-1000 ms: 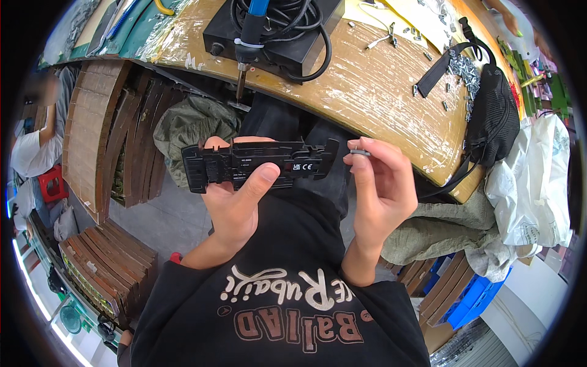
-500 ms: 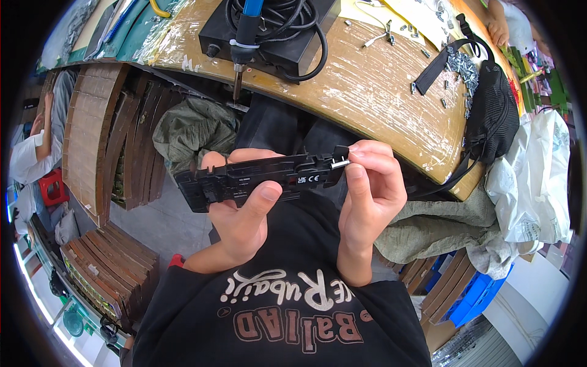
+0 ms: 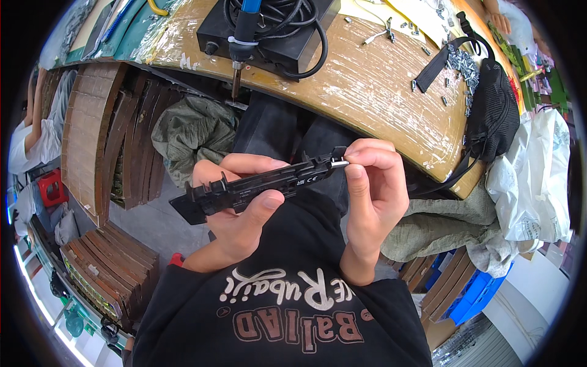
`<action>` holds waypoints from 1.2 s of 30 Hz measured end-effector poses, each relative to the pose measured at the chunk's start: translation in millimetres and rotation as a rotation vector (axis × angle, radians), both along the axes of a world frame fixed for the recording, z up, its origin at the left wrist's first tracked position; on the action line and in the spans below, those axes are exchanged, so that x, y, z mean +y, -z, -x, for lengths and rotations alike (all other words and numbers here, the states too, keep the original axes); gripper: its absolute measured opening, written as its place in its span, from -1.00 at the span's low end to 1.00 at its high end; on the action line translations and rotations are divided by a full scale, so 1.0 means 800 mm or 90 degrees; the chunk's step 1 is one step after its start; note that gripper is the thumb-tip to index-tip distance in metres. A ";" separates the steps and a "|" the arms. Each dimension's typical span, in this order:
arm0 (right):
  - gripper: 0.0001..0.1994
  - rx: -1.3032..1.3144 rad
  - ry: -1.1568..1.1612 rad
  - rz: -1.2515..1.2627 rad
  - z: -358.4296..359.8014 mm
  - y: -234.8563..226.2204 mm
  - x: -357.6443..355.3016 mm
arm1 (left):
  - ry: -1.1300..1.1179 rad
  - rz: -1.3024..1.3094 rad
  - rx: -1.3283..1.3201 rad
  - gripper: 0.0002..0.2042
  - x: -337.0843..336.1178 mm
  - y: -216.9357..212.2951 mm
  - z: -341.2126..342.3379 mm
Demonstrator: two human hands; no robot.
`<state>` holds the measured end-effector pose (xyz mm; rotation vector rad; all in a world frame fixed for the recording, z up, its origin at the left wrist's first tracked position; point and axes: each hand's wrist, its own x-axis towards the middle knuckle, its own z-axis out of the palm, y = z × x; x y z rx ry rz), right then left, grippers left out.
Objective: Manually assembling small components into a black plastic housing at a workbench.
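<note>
Black plastic strip (image 3: 257, 186) now tilted, right end raised, above my lap. Left hand (image 3: 235, 208) fingers clamped round it; right hand (image 3: 370, 189) fingers pinch the metal piece (image 3: 340, 163), now touching the strip's end—looks seated.

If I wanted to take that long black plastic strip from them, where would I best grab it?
Probably the free left end of the black plastic strip, coming from the person's left. The left hand wraps its middle, and the right hand pinches a small metal piece at the other end.
</note>
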<state>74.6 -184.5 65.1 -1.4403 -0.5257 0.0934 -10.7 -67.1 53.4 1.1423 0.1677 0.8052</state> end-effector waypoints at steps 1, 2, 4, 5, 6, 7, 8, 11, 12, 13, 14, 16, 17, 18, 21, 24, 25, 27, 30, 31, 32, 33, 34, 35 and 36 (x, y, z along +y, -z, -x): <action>-0.89 0.016 0.001 -0.006 0.000 -0.001 0.000 | 0.003 -0.024 -0.003 -0.64 0.001 0.000 0.000; -0.89 0.031 0.001 -0.012 0.001 -0.001 0.001 | 0.003 -0.023 -0.003 -0.64 0.001 0.001 -0.001; -0.90 0.033 0.002 -0.015 0.002 -0.001 0.002 | 0.011 -0.034 -0.029 -0.65 0.001 0.002 -0.002; -0.90 0.036 0.005 -0.019 0.002 -0.001 0.002 | 0.012 -0.034 -0.029 -0.65 0.002 0.003 -0.002; -0.90 0.036 0.006 -0.019 0.002 -0.001 0.002 | 0.020 -0.034 -0.034 -0.65 0.003 0.004 -0.001; -0.90 0.040 0.010 -0.019 0.003 -0.001 0.002 | 0.029 -0.035 -0.039 -0.65 0.003 0.004 -0.001; -0.90 0.043 0.013 -0.019 0.003 0.000 0.003 | 0.029 -0.035 -0.039 -0.65 0.003 0.005 -0.001; -0.90 0.063 0.012 -0.041 0.005 0.000 0.006 | 0.028 -0.041 -0.045 -0.65 0.001 0.004 -0.001; -0.90 0.063 0.013 -0.040 0.005 0.000 0.006 | 0.035 -0.043 -0.052 -0.65 0.001 0.004 -0.002; -0.90 0.061 0.014 -0.040 0.005 0.000 0.006 | 0.041 -0.045 -0.060 -0.64 0.001 0.004 -0.002; -0.90 0.059 0.016 -0.040 0.005 0.000 0.005 | 0.042 -0.045 -0.060 -0.64 0.001 0.005 -0.002; -0.90 0.062 0.015 -0.041 0.005 0.000 0.005 | 0.057 -0.059 -0.054 -0.64 0.003 0.006 -0.001; -0.90 0.065 0.013 -0.042 0.005 0.000 0.006 | 0.057 -0.059 -0.054 -0.64 0.003 0.007 0.000; -0.90 0.065 0.013 -0.042 0.005 -0.001 0.006 | 0.058 -0.057 -0.050 -0.64 0.004 0.007 0.000; -0.91 0.073 0.020 -0.040 0.005 0.000 0.007 | 0.056 -0.058 -0.040 -0.64 0.001 0.007 0.000; -0.91 0.065 0.022 -0.039 0.004 0.001 0.006 | 0.056 -0.059 -0.041 -0.64 0.000 0.008 -0.001; -0.91 0.063 0.023 -0.040 0.004 0.002 0.006 | 0.058 -0.056 -0.048 -0.64 0.000 0.009 -0.001; -0.90 0.060 0.022 -0.040 0.005 0.002 0.007 | 0.055 -0.051 -0.049 -0.64 0.001 0.009 -0.001; -0.91 0.067 0.023 -0.036 0.005 0.002 0.007 | 0.054 -0.055 -0.044 -0.64 0.002 0.010 -0.001; -0.91 0.076 0.021 -0.025 0.005 0.002 0.007 | 0.053 -0.063 -0.040 -0.65 0.002 0.010 -0.001; -0.92 0.084 0.018 -0.014 0.005 0.001 0.007 | 0.053 -0.063 -0.039 -0.65 0.002 0.010 -0.001; -0.92 0.085 0.019 -0.014 0.005 0.000 0.006 | 0.051 -0.064 -0.046 -0.65 0.002 0.011 -0.001; -0.92 0.087 0.013 -0.007 0.004 -0.001 0.006 | 0.048 -0.065 -0.052 -0.65 0.001 0.011 -0.002; -0.93 0.088 0.009 0.001 0.004 -0.003 0.005 | 0.050 -0.064 -0.052 -0.65 0.002 0.010 -0.002; -0.93 0.088 0.011 0.002 0.003 -0.004 0.004 | 0.069 -0.085 -0.053 -0.65 0.005 0.010 -0.003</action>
